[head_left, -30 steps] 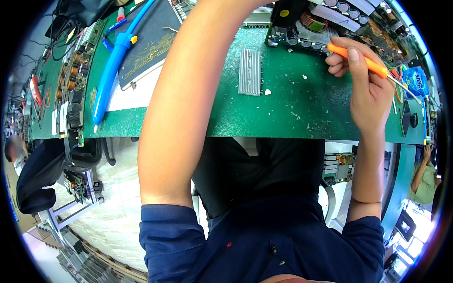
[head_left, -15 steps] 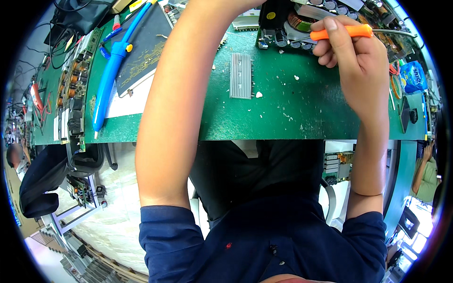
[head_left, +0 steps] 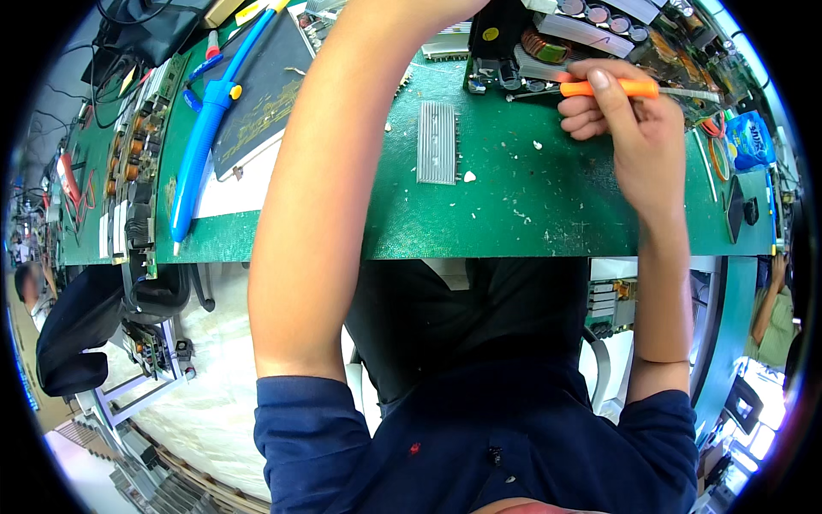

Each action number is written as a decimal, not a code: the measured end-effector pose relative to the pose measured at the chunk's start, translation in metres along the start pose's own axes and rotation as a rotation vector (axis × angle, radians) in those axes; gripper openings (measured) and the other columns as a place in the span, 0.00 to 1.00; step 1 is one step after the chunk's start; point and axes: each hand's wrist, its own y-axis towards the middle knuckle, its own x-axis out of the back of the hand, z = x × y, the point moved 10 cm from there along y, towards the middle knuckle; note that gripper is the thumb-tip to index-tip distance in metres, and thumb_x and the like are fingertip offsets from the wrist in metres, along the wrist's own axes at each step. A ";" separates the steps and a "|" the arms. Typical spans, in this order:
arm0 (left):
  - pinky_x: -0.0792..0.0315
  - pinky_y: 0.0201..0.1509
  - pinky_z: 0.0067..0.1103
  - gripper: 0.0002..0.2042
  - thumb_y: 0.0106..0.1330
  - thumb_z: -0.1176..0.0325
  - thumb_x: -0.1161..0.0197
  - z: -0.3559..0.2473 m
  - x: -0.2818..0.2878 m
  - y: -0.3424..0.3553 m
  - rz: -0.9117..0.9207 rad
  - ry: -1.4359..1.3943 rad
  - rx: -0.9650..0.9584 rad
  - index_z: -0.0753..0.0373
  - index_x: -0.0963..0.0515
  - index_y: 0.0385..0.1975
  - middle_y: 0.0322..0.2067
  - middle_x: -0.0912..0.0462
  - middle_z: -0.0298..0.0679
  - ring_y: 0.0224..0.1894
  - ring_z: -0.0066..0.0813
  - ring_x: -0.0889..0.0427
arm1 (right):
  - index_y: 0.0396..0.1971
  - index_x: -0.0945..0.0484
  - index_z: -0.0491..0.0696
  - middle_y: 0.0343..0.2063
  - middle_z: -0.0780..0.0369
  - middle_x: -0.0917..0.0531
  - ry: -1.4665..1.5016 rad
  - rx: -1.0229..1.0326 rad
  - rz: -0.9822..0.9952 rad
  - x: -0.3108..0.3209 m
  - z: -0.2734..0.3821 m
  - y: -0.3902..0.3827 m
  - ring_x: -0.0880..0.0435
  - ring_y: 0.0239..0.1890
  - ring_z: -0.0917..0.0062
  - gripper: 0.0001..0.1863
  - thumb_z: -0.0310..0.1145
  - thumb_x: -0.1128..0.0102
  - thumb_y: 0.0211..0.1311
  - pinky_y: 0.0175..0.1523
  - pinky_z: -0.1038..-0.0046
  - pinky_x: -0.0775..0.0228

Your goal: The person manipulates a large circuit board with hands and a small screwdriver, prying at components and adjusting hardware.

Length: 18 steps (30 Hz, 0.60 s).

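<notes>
My right hand is closed on a screwdriver with an orange handle, held nearly level, its metal shaft pointing right. It is just in front of a circuit assembly with a copper coil, capacitors and metal heatsinks. My left hand is at the top edge, mostly cut off, beside that assembly; its fingers cannot be seen. A loose grey finned heatsink lies on the green mat below, with small white bits near it.
At left lie a blue desoldering pump, a dark board on white sheet and long circuit boards with wires. A blue packet sits at right. Other people appear at both rims.
My right hand has shifted left; the screwdriver has swung from slanting down-right to nearly level. My left arm stays about where it was.
</notes>
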 end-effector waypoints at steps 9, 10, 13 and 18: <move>0.32 0.37 0.19 0.15 0.80 0.63 0.47 -0.006 -0.001 0.001 0.010 0.023 -0.042 0.68 0.24 0.33 0.26 0.24 0.30 0.31 0.16 0.31 | 0.41 0.15 0.37 0.28 0.58 0.14 -0.329 0.362 -0.021 0.006 0.055 -0.043 0.18 0.25 0.80 0.09 0.27 0.40 0.71 0.31 0.80 0.27; 0.32 0.37 0.19 0.15 0.80 0.63 0.47 -0.005 0.001 0.000 0.003 0.042 -0.022 0.68 0.24 0.33 0.26 0.24 0.30 0.31 0.16 0.31 | 0.41 0.15 0.37 0.28 0.57 0.14 -0.327 0.412 -0.017 0.004 0.059 -0.048 0.17 0.26 0.79 0.09 0.27 0.40 0.70 0.32 0.79 0.27; 0.32 0.37 0.19 0.15 0.79 0.63 0.48 -0.006 -0.001 -0.003 0.006 -0.017 -0.025 0.68 0.24 0.33 0.26 0.24 0.30 0.31 0.16 0.30 | 0.42 0.16 0.36 0.31 0.53 0.13 -0.331 0.500 -0.022 -0.001 0.062 -0.060 0.14 0.28 0.72 0.09 0.24 0.38 0.67 0.33 0.77 0.24; 0.32 0.37 0.19 0.15 0.80 0.63 0.48 -0.009 -0.004 -0.002 0.040 -0.038 -0.085 0.68 0.24 0.34 0.27 0.23 0.30 0.31 0.16 0.30 | 0.44 0.16 0.36 0.34 0.52 0.12 -0.435 0.683 0.023 -0.011 0.075 -0.067 0.13 0.30 0.67 0.11 0.20 0.35 0.60 0.36 0.71 0.21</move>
